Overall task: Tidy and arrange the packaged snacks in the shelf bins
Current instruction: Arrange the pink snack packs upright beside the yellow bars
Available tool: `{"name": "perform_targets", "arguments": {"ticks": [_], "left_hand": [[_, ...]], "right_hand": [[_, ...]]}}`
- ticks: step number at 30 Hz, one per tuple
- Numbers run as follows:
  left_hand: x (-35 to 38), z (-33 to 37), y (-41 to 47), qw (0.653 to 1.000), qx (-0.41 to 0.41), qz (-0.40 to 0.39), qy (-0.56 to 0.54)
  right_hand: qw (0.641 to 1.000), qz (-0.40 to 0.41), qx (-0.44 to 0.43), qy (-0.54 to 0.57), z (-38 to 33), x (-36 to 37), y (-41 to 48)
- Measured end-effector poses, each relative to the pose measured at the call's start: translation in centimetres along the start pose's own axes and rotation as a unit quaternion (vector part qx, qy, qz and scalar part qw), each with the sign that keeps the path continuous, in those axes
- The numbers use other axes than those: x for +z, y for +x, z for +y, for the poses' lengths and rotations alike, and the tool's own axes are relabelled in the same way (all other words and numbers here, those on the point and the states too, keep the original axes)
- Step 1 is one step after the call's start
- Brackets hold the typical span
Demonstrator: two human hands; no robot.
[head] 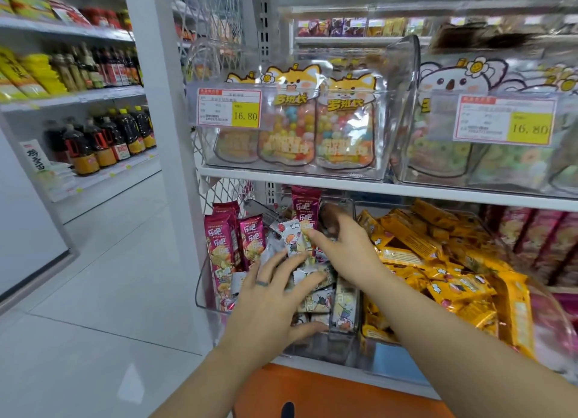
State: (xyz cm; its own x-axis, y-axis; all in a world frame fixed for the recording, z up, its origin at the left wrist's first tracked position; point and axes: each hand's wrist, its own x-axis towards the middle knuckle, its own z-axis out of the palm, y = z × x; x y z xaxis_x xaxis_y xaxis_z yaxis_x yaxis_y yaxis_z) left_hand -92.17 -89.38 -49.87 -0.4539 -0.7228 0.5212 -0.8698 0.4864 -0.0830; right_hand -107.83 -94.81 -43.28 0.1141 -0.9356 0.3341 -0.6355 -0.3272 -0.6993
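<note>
A clear bin (200,295) on the lower shelf holds tall magenta snack packs (220,242) standing at its left and several small white cartoon-printed packets (344,305) piled in its middle. My left hand (269,305), with a ring on one finger, lies spread with straight fingers on top of the white packets near the bin's front. My right hand (347,255) reaches in further back and pinches one white cartoon packet (292,241) by its right edge, holding it upright above the pile. Its fingers are curled and partly blurred.
A neighbouring bin to the right is heaped with yellow snack packs (438,261); pink packs (531,239) lie beyond. The shelf above carries clear bins of candy pouches (344,126) with price tags (230,108). Bottled sauces (103,142) line shelves at the left. An orange surface (328,392) sits below.
</note>
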Motion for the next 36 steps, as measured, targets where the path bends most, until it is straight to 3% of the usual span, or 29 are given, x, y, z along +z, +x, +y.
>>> {"name": "perform_targets", "arguments": {"ticks": [6, 13, 17, 20, 25, 30, 36], "left_hand": [[0.0, -0.2, 0.1, 0.999, 0.022, 0.017, 0.023], [0.2, -0.3, -0.5, 0.998, 0.044, 0.017, 0.043], [0.1, -0.2, -0.6, 0.998, 0.044, -0.005, 0.048], [-0.1, -0.1, -0.4, 0.998, 0.036, -0.019, 0.048], [0.1, -0.7, 0.6, 0.998, 0.048, -0.004, 0.027], [0.5, -1.2, 1.6, 0.998, 0.063, -0.003, -0.002], [0.9, -1.2, 0.5, 0.991, 0.11, -0.027, 0.07]], "right_hand": [[0.997, -0.055, 0.049, 0.033, -0.3, 0.0, 1.3], [0.965, 0.127, 0.101, 0.204, -0.1, 0.0, -1.5], [0.919, 0.238, 0.135, 0.285, 0.2, 0.2, -2.2], [0.849, 0.317, 0.151, 0.396, 0.2, -0.8, -2.4], [0.751, 0.349, 0.166, 0.535, 0.3, -1.9, -4.5], [0.694, 0.375, 0.216, 0.575, 0.0, -2.8, -7.1], [0.67, 0.393, 0.245, 0.58, -1.7, -4.0, -9.3]]}}
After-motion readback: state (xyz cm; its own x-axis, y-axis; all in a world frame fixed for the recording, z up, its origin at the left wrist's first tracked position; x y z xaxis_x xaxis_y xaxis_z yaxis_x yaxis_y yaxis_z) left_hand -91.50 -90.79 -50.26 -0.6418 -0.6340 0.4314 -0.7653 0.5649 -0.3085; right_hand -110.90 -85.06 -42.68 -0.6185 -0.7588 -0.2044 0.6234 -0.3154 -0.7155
